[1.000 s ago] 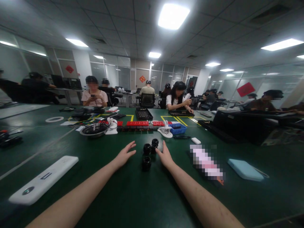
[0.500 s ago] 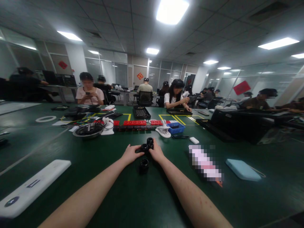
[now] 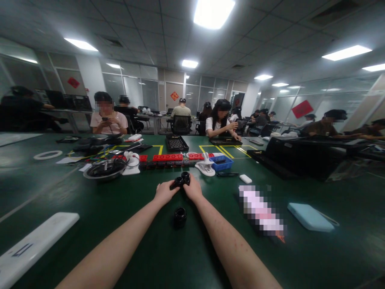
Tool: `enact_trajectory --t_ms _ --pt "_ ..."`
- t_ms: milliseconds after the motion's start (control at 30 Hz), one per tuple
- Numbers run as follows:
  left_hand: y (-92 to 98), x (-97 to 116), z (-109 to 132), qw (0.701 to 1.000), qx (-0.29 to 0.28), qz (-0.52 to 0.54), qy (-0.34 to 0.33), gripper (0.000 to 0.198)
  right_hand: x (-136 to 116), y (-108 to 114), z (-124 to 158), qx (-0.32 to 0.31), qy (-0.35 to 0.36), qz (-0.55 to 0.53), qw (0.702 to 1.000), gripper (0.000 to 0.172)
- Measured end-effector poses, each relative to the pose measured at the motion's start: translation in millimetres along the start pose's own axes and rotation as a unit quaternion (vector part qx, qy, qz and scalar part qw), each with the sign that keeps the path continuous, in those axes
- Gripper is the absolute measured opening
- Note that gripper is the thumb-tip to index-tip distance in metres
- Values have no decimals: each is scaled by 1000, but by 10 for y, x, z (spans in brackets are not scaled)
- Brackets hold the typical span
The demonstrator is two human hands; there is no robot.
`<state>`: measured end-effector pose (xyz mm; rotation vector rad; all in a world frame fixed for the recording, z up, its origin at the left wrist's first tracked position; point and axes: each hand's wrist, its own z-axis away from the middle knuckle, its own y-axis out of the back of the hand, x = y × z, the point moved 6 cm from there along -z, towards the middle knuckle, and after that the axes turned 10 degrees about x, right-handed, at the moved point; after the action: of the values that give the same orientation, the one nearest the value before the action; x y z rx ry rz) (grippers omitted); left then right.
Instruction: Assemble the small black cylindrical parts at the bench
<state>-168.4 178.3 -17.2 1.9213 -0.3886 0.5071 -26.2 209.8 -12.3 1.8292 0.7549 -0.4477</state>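
My left hand [image 3: 165,192] and my right hand [image 3: 193,188] meet near the middle of the green table. Between them sits a tight cluster of black lens-like cylinders [image 3: 179,181] with open round tops. My left fingers close on the cluster's left side, and my right thumb and fingers press its right side. How much of the cluster rests on the table is hidden. Nearer to me, between my forearms, one more black cylinder [image 3: 179,217] stands upright by itself, touched by neither hand.
Beyond my hands lie red strips [image 3: 167,157], a white clip stand [image 3: 205,165], a blue bin [image 3: 221,163] and a metal bowl [image 3: 105,173]. To the right are a white case [image 3: 246,179], a light-blue box [image 3: 311,216] and black equipment [image 3: 300,158]. A white device [image 3: 39,245] lies left. People sit opposite.
Both hands have moved forward with the cluster, widening the gap to the lone black cylinder. The camera view has shifted slightly.
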Motion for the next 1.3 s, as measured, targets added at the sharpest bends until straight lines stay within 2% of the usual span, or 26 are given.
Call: enact_trajectory --t_ms 367,667,833,933,1067,1167,1300 --pt "-53 -48 -128 1000 17 -15 16 38 -10 -47 -83 6 19 29 999 62" --pt "-19 -52 -97 999 20 4 39 36 46 -61 -66 7 6 29 1000 78" --pt "38 -32 -35 998 29 26 40 46 10 -67 -40 -12 22 20 999 69" --pt "68 -19 -17 998 37 35 39 55 -53 -75 -10 -21 45 11 999 71" --pt "83 -32 -17 997 46 41 50 46 -105 -53 35 -5 53 4 999 75" --pt "87 -54 -12 996 54 45 53 40 -85 -8 59 33 30 2 999 69" --pt "112 -90 15 995 67 38 56 40 -52 21 86 56 -5 -13 998 45"
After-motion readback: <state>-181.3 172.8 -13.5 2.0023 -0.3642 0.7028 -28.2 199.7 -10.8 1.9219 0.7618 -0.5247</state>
